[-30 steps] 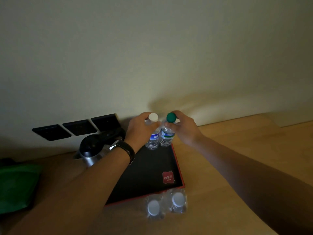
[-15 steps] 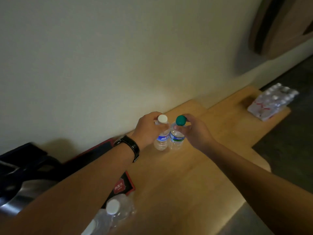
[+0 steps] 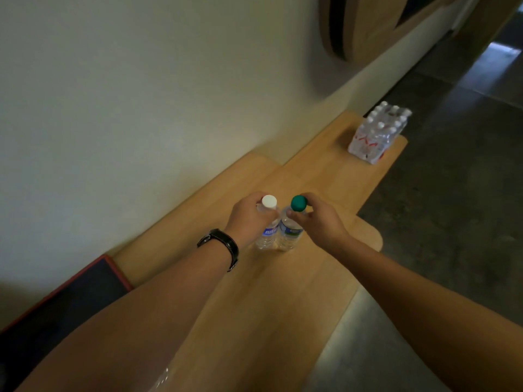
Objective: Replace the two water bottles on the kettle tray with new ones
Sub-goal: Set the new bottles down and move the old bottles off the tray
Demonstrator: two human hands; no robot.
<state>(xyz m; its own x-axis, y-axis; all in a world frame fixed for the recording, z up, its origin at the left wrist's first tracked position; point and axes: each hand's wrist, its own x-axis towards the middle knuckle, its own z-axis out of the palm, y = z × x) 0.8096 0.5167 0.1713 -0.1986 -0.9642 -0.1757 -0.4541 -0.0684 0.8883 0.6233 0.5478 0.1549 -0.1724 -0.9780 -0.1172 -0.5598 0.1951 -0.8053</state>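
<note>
My left hand (image 3: pixel 249 219) grips the neck of a small water bottle with a white cap (image 3: pixel 268 232). Right beside it, my right hand (image 3: pixel 317 222) grips the neck of a bottle with a green cap (image 3: pixel 289 234). Both bottles are upright and side by side over the wooden counter (image 3: pixel 283 292), well to the right of the tray; whether their bases touch the wood I cannot tell. The black kettle tray with a red rim (image 3: pixel 85 290) shows only its right corner at the lower left. A clear bottle (image 3: pixel 160 379) peeks out under my left forearm at the bottom edge.
A shrink-wrapped pack of several water bottles (image 3: pixel 377 132) stands at the counter's far right end. The counter runs along a pale wall (image 3: pixel 141 94). Dark floor (image 3: pixel 452 193) lies to the right, past the counter's stepped edge.
Both hands have carried the two bottles off the tray and to the right over the counter. My view has swung right, so the kettle has left the frame.
</note>
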